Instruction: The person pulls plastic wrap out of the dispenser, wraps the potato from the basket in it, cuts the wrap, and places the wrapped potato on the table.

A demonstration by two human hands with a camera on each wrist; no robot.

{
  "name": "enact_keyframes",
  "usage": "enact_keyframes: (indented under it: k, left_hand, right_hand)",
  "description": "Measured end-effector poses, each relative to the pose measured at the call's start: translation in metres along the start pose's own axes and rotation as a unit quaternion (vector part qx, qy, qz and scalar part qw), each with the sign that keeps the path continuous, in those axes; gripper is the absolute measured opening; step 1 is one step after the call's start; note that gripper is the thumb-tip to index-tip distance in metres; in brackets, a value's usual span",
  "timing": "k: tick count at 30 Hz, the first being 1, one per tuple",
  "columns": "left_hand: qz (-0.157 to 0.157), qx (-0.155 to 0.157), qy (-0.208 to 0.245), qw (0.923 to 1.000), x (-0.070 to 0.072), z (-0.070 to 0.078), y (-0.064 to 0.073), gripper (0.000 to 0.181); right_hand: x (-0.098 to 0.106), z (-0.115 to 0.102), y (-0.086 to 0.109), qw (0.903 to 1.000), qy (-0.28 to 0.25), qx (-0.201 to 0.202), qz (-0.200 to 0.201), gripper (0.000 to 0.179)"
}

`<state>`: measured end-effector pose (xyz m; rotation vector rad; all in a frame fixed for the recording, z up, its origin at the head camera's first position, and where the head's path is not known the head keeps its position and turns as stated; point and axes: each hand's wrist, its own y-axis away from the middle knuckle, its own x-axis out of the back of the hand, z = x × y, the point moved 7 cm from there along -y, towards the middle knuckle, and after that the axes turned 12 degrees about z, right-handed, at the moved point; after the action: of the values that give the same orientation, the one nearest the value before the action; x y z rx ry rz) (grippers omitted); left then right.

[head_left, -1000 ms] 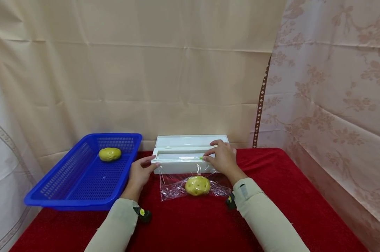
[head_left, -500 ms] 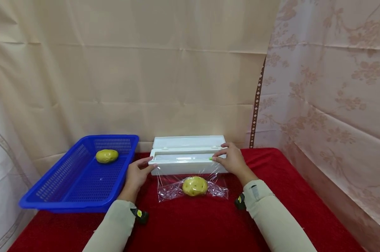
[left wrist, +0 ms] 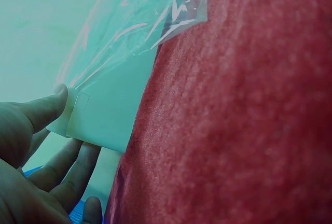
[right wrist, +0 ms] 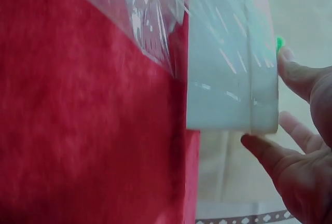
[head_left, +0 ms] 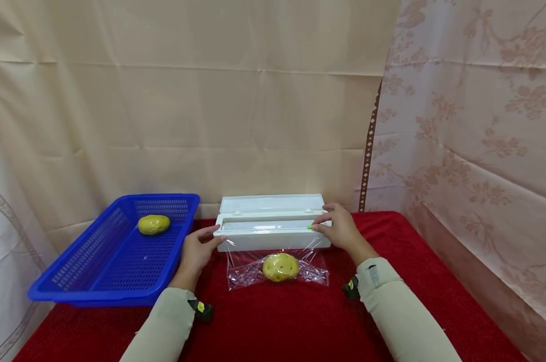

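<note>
A white cling film dispenser [head_left: 254,243] stands with its lid raised on the red cloth. Clear cling film [head_left: 313,274] hangs from its front edge and is bunched around a yellow potato [head_left: 280,267]. My left hand [head_left: 197,253] grips the dispenser's left end; the left wrist view shows the thumb [left wrist: 49,109] on its top edge and fingers at the end face. Near the right end, my right hand [head_left: 342,232] pinches a small green slide cutter [head_left: 309,227] on the top edge. Most of that cutter [right wrist: 280,43] is hidden in the right wrist view.
A blue plastic basket [head_left: 114,296] with another potato [head_left: 153,224] stands left of my left hand. Red cloth [head_left: 273,327] covers the table. A beige curtain [head_left: 236,110] hangs close behind the dispenser, and a floral curtain [head_left: 481,151] on the right.
My right hand has slid the green slide cutter rightward along the dispenser's edge, close to its right end. The left hand keeps its grip. The head view has shifted slightly.
</note>
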<state>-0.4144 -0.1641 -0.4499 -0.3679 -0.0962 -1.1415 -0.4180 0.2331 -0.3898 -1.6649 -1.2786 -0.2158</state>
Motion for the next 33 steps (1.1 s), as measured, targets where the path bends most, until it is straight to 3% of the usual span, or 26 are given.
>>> enact_keyframes:
  k: [9,18,33]
  left_hand:
    - [0.000,0.002,0.002,1.0000,0.004,-0.001,-0.004,0.045]
    - [-0.004,0.011,-0.004,0.9999,-0.001,0.000,-0.001,0.045]
    - [-0.006,0.014,-0.007,0.9999,-0.001,-0.001,0.000,0.045]
  right_hand:
    - [0.009,0.017,0.002,0.9994,-0.036,-0.004,0.002,0.007]
    - [0.014,0.022,0.003,0.9997,-0.012,0.019,-0.003,0.005]
    - [0.016,0.025,0.005,0.9994,-0.024,0.025,0.005,0.008]
